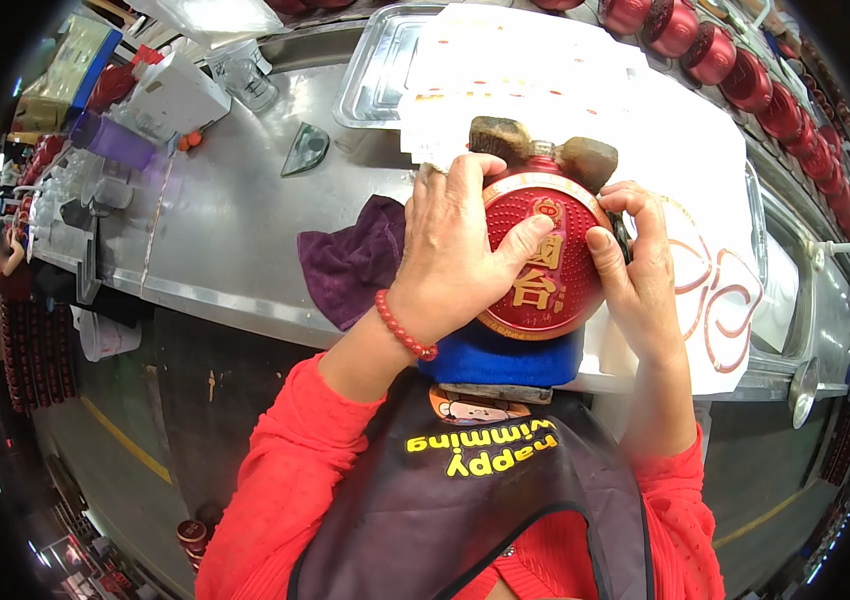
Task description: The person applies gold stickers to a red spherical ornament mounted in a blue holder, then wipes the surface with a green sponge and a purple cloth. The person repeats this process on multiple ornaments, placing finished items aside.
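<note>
A round, flat red bottle (515, 235) with raised gold characters and a gold-patterned rim lies face up in front of me, its short neck (542, 149) pointing away. My left hand (455, 240) is closed on its left side, the thumb pressed on the face. Curled at the upper right edge, my right hand (640, 265) grips the rim between thumb and fingers. Two worn brown blocks (500, 137) flank the neck. Under the near side of the bottle is a blue padded cloth (535, 362). The fingertips behind the rim are partly hidden.
A purple cloth (353, 262) lies left of the bottle on the metal table (245, 235). White sheets (545, 60) spread behind it, with curved orange-edged strips (735, 310) at right. A clear tray (370, 80) stands behind; red bottles (710, 52) line the far right.
</note>
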Demonstrator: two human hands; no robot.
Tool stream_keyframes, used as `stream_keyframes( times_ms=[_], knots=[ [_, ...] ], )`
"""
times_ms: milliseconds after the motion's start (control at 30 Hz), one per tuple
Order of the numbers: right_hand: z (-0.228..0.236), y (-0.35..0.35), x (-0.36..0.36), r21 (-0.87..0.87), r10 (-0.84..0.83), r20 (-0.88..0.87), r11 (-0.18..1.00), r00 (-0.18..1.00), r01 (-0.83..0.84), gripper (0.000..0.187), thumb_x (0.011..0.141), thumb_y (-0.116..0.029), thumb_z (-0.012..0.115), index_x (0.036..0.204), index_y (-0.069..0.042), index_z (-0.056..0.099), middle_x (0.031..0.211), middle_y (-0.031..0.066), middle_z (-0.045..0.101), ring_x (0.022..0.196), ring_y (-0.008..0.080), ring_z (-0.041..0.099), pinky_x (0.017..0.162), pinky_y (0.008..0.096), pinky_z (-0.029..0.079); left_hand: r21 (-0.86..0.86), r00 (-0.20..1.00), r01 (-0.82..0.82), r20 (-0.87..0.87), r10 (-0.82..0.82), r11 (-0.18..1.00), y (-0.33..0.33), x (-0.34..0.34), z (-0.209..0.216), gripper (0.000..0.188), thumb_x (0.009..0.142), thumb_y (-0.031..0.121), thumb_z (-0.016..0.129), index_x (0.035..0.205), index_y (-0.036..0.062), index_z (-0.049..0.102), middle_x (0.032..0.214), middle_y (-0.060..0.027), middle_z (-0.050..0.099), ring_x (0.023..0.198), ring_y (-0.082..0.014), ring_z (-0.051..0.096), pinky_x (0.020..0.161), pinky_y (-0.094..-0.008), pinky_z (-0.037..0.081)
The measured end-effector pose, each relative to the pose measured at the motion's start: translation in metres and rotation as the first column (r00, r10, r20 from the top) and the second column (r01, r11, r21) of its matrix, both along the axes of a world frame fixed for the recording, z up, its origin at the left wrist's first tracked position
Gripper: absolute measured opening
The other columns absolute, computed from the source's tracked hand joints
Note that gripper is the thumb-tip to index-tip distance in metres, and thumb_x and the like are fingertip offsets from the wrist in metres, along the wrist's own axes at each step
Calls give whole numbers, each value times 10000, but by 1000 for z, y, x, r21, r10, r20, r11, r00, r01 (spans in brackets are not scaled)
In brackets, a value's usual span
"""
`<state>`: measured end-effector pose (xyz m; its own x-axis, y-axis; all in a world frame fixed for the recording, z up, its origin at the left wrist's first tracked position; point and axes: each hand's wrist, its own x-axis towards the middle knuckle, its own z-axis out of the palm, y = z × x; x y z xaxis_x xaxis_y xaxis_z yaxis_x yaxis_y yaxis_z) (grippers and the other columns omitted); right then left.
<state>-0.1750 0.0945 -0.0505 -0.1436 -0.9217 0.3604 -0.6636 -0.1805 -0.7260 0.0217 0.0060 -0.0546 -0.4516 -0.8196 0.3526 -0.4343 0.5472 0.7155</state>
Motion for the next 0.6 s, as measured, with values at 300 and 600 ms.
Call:
stream_keyframes(
  times_ms=[300, 600],
  knots=[
    [-2, 0, -1, 2, 9, 15, 1000, 1000, -9, 299, 1031, -201, 634, 1240, -22, 517, 1259, 141, 553, 1226, 264, 531, 1090, 361, 399, -1, 999, 21, -47, -21, 1000, -2, 0, -1, 569, 891, 413, 764, 1218, 8, 532, 1142, -203, 600, 1102, -392, 548, 968, -495, 426],
    [8, 17, 1, 80, 18, -110, 997, 994, -9, 645, 978, -363, 689, 1442, 28, 468, 1335, 215, 549, 1244, 342, 552, 1076, 413, 427, -21, 987, 121, -107, -122, 992, -1, 20, -6, 687, 946, 457, 720, 1361, -46, 503, 1296, -211, 591, 1233, -327, 563, 1073, -409, 425]
  ],
)
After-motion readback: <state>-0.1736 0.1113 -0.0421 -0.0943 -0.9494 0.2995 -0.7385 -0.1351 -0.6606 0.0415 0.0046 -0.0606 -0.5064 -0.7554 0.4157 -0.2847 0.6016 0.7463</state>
